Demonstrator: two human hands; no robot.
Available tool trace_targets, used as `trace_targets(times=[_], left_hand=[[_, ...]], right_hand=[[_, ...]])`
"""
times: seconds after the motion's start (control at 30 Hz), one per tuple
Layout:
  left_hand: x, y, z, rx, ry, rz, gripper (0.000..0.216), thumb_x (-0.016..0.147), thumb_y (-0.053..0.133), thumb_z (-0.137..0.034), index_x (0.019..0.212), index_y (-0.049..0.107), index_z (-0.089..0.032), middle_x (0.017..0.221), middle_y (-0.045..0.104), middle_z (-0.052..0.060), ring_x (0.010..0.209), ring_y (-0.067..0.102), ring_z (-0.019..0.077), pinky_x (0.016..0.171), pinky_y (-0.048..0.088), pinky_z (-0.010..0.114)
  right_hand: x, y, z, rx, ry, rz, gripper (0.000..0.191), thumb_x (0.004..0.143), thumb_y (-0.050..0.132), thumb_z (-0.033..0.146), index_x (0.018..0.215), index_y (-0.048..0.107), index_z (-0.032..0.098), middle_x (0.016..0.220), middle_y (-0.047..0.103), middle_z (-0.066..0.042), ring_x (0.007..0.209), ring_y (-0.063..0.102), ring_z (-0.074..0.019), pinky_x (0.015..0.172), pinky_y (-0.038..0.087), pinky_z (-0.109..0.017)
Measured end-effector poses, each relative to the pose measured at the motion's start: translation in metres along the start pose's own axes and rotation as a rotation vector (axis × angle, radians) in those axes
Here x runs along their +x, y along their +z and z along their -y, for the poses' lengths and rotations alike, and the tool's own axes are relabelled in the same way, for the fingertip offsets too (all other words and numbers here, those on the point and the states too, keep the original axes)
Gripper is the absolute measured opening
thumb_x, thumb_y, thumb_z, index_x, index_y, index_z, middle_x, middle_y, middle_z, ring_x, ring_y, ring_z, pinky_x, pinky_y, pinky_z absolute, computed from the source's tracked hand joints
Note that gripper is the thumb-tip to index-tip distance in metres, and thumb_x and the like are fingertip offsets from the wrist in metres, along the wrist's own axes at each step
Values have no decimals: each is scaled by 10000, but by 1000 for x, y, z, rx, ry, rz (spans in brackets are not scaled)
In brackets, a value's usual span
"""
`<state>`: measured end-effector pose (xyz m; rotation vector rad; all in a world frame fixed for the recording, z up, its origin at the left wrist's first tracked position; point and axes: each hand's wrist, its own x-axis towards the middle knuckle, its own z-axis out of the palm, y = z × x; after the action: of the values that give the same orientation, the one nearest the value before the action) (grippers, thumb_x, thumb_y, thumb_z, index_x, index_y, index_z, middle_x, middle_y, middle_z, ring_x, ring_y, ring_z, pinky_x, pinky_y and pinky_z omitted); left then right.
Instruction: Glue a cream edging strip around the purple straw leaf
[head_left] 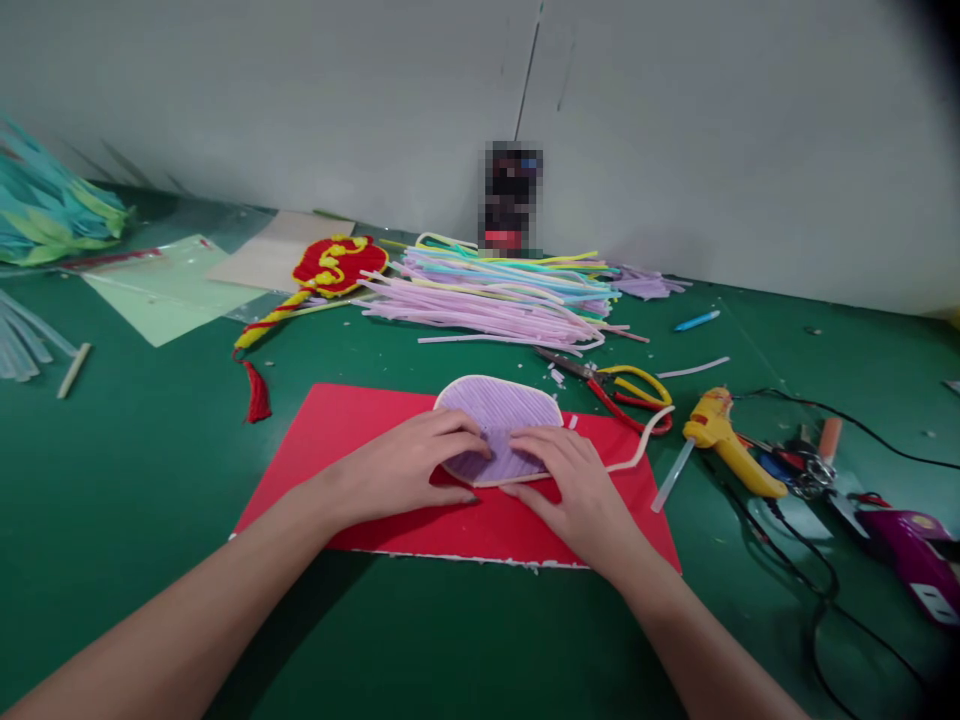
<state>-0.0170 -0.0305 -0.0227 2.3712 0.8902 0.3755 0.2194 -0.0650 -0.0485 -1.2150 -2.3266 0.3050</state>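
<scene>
An oval fan-shaped panel [502,415], covered in lilac pipe cleaners and edged with a cream strand, lies on a red board [450,535]. My left hand [409,465] holds its lower left side, fingers bent over the top and thumb near the lower edge. On the lower right, my right hand [581,490] grips it the same way, fingertips on the lilac face and thumb by the rim. From behind the right hand a loose cream pipe cleaner [637,447] curls out to the right. The fingers partly cover the panel's lower half.
Scissors [615,385] lie beyond the board's right corner. A yellow glue gun [724,440], keys [810,465], a purple tool [907,550] and cords are at right. Pipe cleaners [487,300] are heaped behind; a red-and-yellow fan with tassel [337,265] lies left of them.
</scene>
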Motion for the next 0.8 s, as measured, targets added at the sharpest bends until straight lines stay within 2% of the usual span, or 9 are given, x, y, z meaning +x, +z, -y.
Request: trace_targets(times=[0.2, 0.57, 0.8], left_hand=[[0, -1, 0, -19, -15, -4, 296, 808, 659, -359, 1068, 608, -226, 1171, 584, 52, 1076, 553, 200, 928, 446, 332], [-1, -1, 1, -35, -6, -13, 278, 809, 660, -343, 1056, 607, -226, 1161, 587, 48, 1070, 555, 192, 919, 456, 325], [1, 1, 1, -10, 36, -51, 193, 848, 608, -281, 1031, 625, -221, 1115, 614, 50, 1032, 579, 178, 905, 467, 310]], right_hand=[[0, -1, 0, -24, -16, 11, 222, 880, 570, 356, 1051, 593, 216, 1187, 629, -86, 1128, 552, -237, 931, 457, -426], [1, -2, 1, -10, -8, 11, 206, 882, 570, 354, 1037, 590, 220, 1192, 625, -89, 1121, 549, -245, 932, 445, -438], [1, -2, 1, -22, -13, 1, 207, 872, 580, 359, 1026, 608, 223, 1169, 637, -87, 1115, 558, -233, 915, 463, -419]])
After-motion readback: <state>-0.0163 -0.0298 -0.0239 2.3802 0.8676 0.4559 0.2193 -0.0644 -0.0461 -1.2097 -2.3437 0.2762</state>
